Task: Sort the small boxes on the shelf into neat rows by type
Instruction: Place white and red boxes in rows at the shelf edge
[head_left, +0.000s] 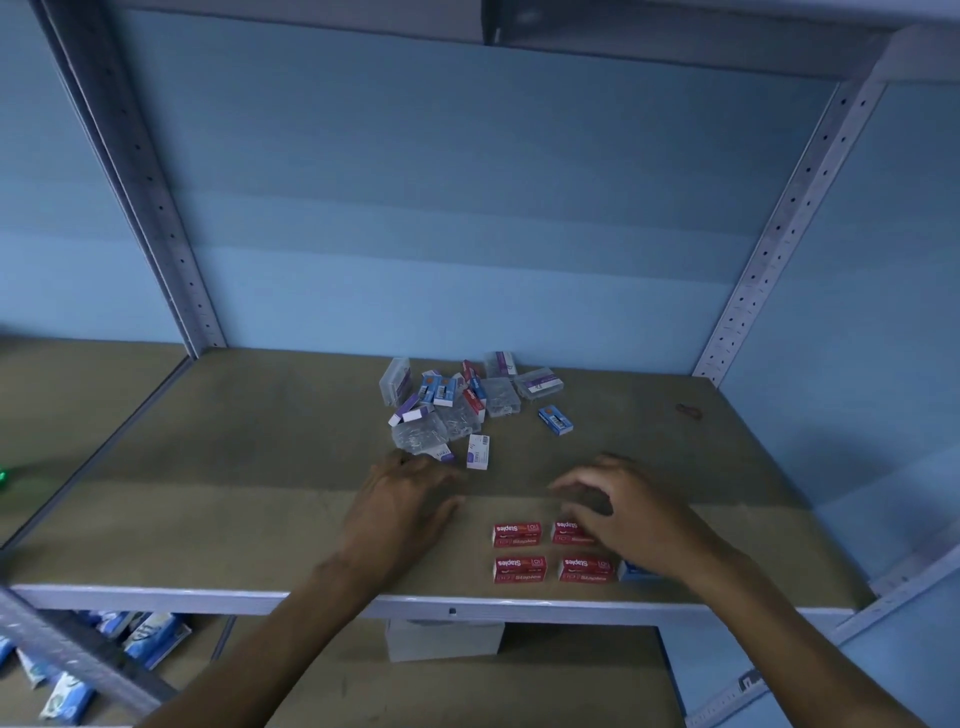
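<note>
A loose pile of small boxes (457, 405) lies at the back middle of the shelf board (234, 467): clear plastic, blue, red and white-purple ones. A blue box (555, 420) lies apart to its right. Several red staples boxes (517, 534) sit in two rows near the front edge, and a blue box (636, 571) shows partly beside them under my right wrist. My left hand (405, 499) lies flat and empty, fingertips by a white-purple box (478, 452). My right hand (623, 514) hovers over the upper right red box, fingers loosely curved, holding nothing that I can see.
Grey perforated metal uprights (769, 249) frame the shelf against a blue wall. A lower shelf holds a white box (444, 639) and blue-white packets (150, 639) at the left. A small dark mark (688, 411) sits at the back right of the board.
</note>
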